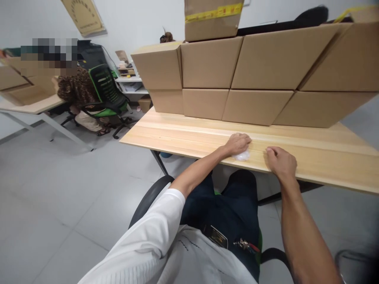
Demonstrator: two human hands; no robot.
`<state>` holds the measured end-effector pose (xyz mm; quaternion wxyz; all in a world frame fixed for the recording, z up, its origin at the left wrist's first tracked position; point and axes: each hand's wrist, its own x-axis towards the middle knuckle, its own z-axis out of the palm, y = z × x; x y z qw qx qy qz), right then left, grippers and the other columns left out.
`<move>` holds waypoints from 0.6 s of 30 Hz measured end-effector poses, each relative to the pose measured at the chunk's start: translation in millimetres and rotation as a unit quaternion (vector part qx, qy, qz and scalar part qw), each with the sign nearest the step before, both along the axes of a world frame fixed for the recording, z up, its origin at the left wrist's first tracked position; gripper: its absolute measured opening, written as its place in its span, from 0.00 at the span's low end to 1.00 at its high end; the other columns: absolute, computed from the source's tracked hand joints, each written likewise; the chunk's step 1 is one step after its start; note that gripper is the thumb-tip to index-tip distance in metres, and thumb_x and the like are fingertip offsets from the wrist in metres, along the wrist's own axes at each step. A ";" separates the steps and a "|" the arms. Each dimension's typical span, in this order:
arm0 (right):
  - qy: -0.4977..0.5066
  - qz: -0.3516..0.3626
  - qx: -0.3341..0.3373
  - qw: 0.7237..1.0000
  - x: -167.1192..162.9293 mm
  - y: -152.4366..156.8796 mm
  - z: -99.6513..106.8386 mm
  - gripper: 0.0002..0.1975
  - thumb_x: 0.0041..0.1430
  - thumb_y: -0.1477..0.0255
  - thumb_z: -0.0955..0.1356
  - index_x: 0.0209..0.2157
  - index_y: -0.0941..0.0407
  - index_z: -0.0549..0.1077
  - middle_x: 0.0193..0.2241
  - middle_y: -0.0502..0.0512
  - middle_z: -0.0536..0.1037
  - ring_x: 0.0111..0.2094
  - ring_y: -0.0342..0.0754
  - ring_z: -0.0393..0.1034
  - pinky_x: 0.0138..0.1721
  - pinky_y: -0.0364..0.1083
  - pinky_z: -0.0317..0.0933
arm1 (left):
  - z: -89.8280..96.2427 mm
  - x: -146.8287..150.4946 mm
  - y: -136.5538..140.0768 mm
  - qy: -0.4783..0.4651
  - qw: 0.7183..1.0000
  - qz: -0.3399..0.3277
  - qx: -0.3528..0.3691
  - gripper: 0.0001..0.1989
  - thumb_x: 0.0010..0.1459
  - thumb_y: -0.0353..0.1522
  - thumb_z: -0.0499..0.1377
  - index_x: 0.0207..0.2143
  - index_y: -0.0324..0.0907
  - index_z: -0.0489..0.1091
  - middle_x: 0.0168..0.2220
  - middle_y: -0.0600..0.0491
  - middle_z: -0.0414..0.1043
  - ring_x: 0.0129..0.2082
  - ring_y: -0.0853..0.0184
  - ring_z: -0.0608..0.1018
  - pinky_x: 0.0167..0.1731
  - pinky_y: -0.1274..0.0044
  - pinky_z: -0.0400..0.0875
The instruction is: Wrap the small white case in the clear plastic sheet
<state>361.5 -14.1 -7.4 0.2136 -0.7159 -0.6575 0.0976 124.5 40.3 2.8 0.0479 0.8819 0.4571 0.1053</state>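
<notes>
My left hand [237, 143] rests on the wooden table [177, 132] near its front edge, fingers curled. A small whitish, see-through crumpled piece [242, 156], which looks like plastic film, pokes out beneath that hand on the side toward me. To the right, apart from it, my right hand [282, 161] is closed in a fist at the table edge, thumb side up. Its fingers are turned away, so whatever may be inside them is hidden.
Cardboard boxes [207, 67] stand stacked two high along the table's back, with another taped box [213, 19] on top. A co-worker [78, 86] sits at a separate table on the left, beside a green-black chair [106, 90]. My own chair's armrest [151, 197] is close by.
</notes>
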 end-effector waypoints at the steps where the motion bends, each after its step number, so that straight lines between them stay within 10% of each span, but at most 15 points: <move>1: -0.005 0.005 -0.001 1.000 1.1 1.2 -1.7 0.31 0.88 0.62 0.63 0.71 0.62 0.90 0.71 0.79 0.90 0.67 0.70 0.84 0.64 0.58 0.70 | -0.8 2.3 0.6 0.001 1.000 0.010 -0.013 0.26 0.84 0.28 0.50 0.72 0.43 0.83 0.80 0.44 0.83 0.77 0.55 0.82 0.79 0.63 0.73; 8: 0.019 0.034 0.034 0.999 18.2 12.6 -21.0 0.40 0.79 0.49 0.63 0.67 0.61 0.93 0.68 0.81 0.92 0.74 0.85 0.86 0.74 0.74 0.76 | -18.6 13.4 10.1 -0.055 0.996 0.055 -0.043 0.39 0.82 0.26 0.51 0.91 0.38 0.67 0.88 0.41 0.75 0.86 0.53 0.77 0.86 0.64 0.69; 18: 0.201 0.222 0.120 0.947 -23.6 -0.5 -9.4 0.35 0.83 0.52 0.63 0.69 0.55 0.92 0.74 0.70 0.90 0.82 0.68 0.82 0.88 0.60 0.68 | -23.5 11.9 5.2 -0.185 0.979 0.067 -0.046 0.57 0.75 0.29 0.65 0.98 0.29 0.45 0.98 0.32 0.50 1.00 0.51 0.54 0.95 0.66 0.57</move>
